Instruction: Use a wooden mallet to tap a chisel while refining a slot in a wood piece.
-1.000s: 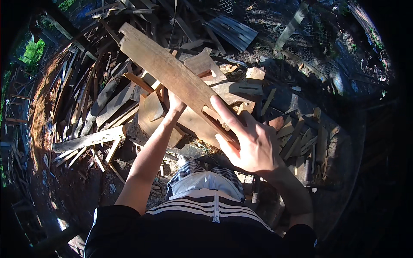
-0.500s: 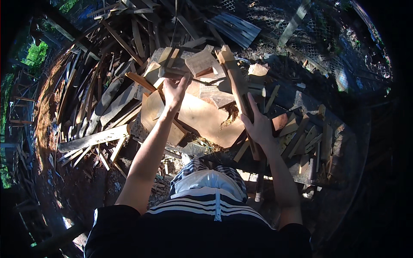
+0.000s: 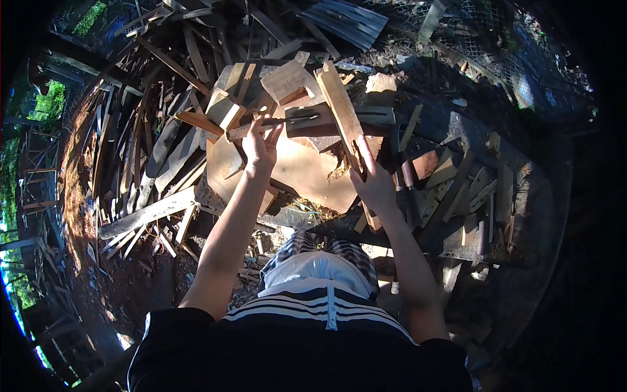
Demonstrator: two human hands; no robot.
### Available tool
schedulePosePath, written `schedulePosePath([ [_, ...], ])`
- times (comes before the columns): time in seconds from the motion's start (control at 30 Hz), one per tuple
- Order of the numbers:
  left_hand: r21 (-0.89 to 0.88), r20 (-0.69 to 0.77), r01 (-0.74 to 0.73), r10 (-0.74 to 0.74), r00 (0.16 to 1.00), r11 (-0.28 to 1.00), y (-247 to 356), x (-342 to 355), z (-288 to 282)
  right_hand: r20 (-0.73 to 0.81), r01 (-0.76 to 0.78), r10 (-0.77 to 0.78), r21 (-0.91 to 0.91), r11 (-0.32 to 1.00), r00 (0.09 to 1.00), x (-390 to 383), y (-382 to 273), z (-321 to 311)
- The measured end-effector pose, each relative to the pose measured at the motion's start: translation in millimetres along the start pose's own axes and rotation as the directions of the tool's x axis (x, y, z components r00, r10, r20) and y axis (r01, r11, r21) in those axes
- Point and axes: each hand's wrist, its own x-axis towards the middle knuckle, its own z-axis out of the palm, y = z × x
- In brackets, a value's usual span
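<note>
My right hand (image 3: 374,186) grips the lower part of a long squared wooden board (image 3: 341,104). The board stands slanted across the worktop, its top end leaning away from me. My left hand (image 3: 261,147) is closed around a slim tool (image 3: 277,123) with a pale wooden handle and a dark, narrow metal part pointing right; its exact kind is unclear. Beneath both hands lies a broad, pale wooden slab (image 3: 304,173). A cut wooden block (image 3: 287,81) rests beyond my left hand, and a darker block (image 3: 310,123) lies between the hands.
Many loose planks and sticks (image 3: 153,157) are heaped at the left. Several offcuts (image 3: 464,196) lie on the dark surface at the right. A corrugated sheet (image 3: 346,23) lies at the far side, with wire mesh (image 3: 483,49) beyond.
The tool in my left hand has turned, its metal part now pointing right. My right hand has closed around the board, from fingers spread against it. The view has shifted slightly.
</note>
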Motion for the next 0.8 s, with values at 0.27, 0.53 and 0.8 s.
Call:
schedulePosePath([
  [0.27,0.068,0.237,-0.217,0.195,0.952,0.974,74,-7,73,0.063,-0.047,0.045,0.022,0.999,0.997,2,2,-3],
  [0.53,0.180,0.201,-0.367,0.331,0.922,0.912,45,5,113,0.147,-0.126,0.137,-0.083,0.989,0.980,4,-5,-10],
  [0.8,0.303,0.280,-0.534,0.462,0.841,0.789,28,12,135,-0.025,0.025,-0.027,-0.063,0.998,0.999,-1,6,5],
])
